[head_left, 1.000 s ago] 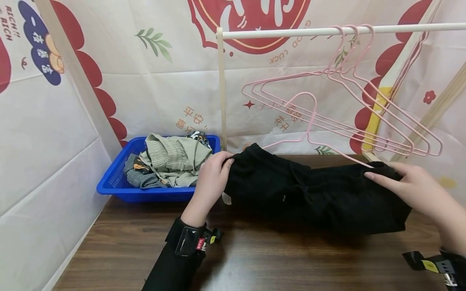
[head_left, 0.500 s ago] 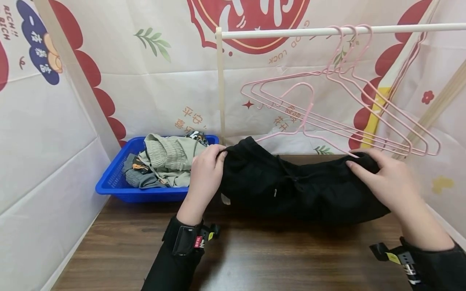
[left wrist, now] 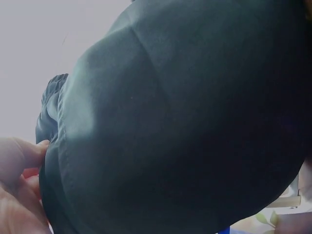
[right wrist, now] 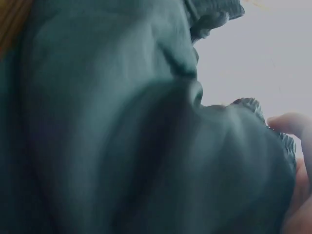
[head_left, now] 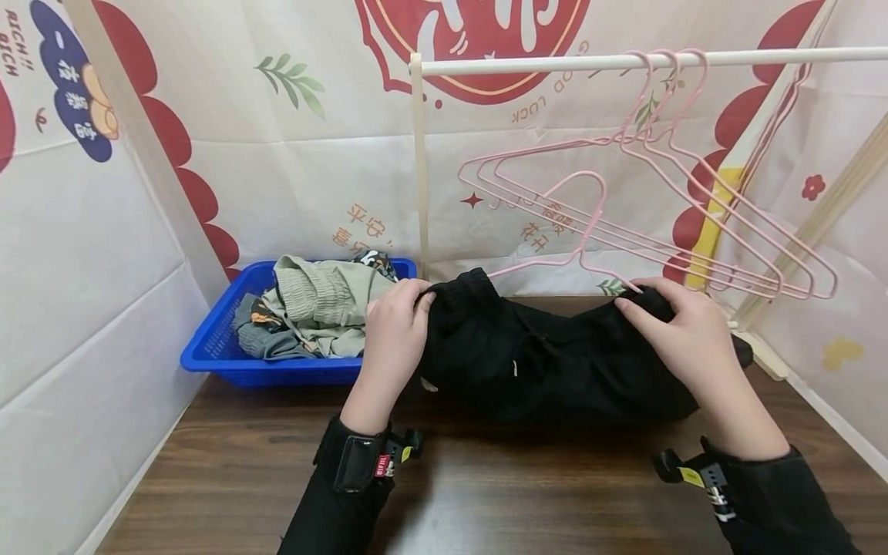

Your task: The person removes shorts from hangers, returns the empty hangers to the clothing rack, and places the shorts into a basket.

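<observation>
Black elastic-waist pants (head_left: 555,378) hang between my hands just above the table, a drawstring at their front. My left hand (head_left: 391,331) pinches the left end of the waistband, thumb and fingers on the cloth. At the other end, the waistband is gripped by my right hand (head_left: 694,339). A pink hanger (head_left: 586,239) stands in the waist opening with its hook up; its right arm reaches the cloth near my right fingers, and its lower part is hidden. Dark cloth fills both wrist views, with my left hand (left wrist: 19,180) and right hand (right wrist: 298,161) at the edges.
A blue basket (head_left: 270,375) of folded clothes (head_left: 326,297) sits at the back left, close to my left hand. Behind the pants, several pink hangers (head_left: 708,204) hang from a white rail (head_left: 527,65). Printed cloth walls enclose the brown table (head_left: 499,493).
My right hand has moved left, carrying its end of the waistband inward, so the pants bunch more. The pink hanger tilted left, then back right. My left hand stays nearly in place.
</observation>
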